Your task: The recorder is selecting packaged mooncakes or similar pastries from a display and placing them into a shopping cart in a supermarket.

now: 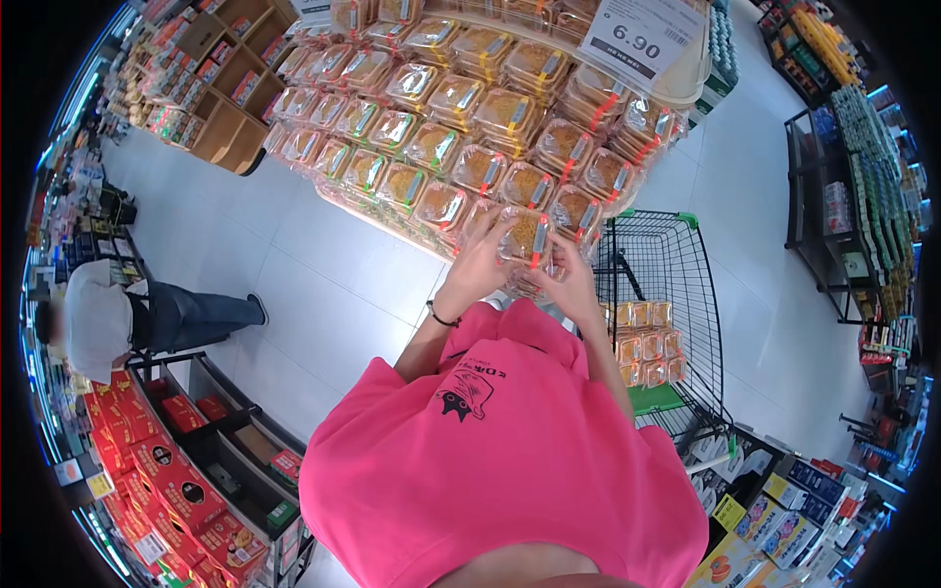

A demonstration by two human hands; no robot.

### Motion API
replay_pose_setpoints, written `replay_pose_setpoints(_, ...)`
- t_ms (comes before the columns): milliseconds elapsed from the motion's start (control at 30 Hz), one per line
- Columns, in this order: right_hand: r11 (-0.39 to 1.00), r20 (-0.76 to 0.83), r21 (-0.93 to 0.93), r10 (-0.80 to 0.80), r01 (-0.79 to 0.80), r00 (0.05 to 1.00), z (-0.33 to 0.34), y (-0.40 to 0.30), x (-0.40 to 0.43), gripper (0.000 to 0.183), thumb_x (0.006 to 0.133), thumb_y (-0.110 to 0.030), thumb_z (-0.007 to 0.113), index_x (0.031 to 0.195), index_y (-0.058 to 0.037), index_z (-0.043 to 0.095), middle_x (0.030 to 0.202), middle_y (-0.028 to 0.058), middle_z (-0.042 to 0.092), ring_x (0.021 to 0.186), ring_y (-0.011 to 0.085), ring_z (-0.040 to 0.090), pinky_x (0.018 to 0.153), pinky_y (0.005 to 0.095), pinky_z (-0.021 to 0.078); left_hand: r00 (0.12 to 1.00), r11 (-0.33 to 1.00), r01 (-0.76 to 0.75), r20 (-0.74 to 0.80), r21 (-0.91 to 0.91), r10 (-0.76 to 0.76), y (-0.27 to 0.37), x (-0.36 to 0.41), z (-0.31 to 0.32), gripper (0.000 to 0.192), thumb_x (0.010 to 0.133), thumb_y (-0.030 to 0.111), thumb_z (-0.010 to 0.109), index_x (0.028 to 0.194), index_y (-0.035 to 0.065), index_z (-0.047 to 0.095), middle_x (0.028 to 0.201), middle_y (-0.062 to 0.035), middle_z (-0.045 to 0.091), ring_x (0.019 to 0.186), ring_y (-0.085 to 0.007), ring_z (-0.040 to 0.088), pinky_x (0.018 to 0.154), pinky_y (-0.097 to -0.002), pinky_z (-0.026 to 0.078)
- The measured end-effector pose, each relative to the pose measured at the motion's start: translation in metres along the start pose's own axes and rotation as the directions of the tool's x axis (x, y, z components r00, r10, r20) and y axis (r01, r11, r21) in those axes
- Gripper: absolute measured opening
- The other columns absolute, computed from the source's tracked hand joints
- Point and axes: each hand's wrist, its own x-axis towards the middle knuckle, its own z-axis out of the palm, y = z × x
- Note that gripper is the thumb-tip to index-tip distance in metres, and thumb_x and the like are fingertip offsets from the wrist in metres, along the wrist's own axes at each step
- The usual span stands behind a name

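Note:
Both my hands are at the near corner of a display of clear-lidded food packs. Between them is a pack of brown baked food (523,237), its clear plastic box closed with a red strip and bearing a label. My left hand (479,257) holds its left side, fingers curled over the edge. At its lower right side, my right hand (570,275) grips it with thumb and fingers. Similar red-strip packs (481,169) lie directly beyond, with green-strip packs (403,184) to the left and yellow-strip packs (507,117) farther back. The pack hides part of the stack under it.
A black wire shopping cart (709,309) with green corners stands close on my right, holding rows of similar packs (650,342). A price sign (639,40) hangs over the display. A person (147,316) stands at left, near red boxes (173,478). Shelves (827,213) line the right.

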Motion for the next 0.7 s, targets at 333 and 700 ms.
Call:
replay_pose_setpoints(333,0.81,-0.202,-0.554,-0.355,0.193,0.913,0.012,0.031,0.069,0.052,0.074,-0.021,0.072,0.12,-0.0073,0.055,0.125,0.0196,0.049,0.115,0.0329,0.047,0.098,0.0409,0.0389,0.996,0.986,-0.082,-0.033,-0.142,0.078,-0.038,0.072,0.002,0.06,0.071,0.004,0.069,0.126,0.0002,0.045,0.137,-0.0241,0.033,0.125,-0.0408,0.037,0.101,-0.0406,0.038)
replay_pose_setpoints(700,0.738,-0.233,-0.652,-0.417,0.177,0.879,0.027,0.036,0.072,0.045,0.072,-0.012,0.069,0.114,-0.0028,0.055,0.115,0.0154,0.053,0.111,0.0346,0.047,0.095,0.0436,0.0375,0.988,0.985,-0.119,-0.11,-0.124,0.106,-0.058,0.079,0.022,0.041,0.074,0.006,0.068,0.112,-0.001,0.054,0.127,-0.0211,0.045,0.12,-0.0378,0.043,0.1,-0.0411,0.037)
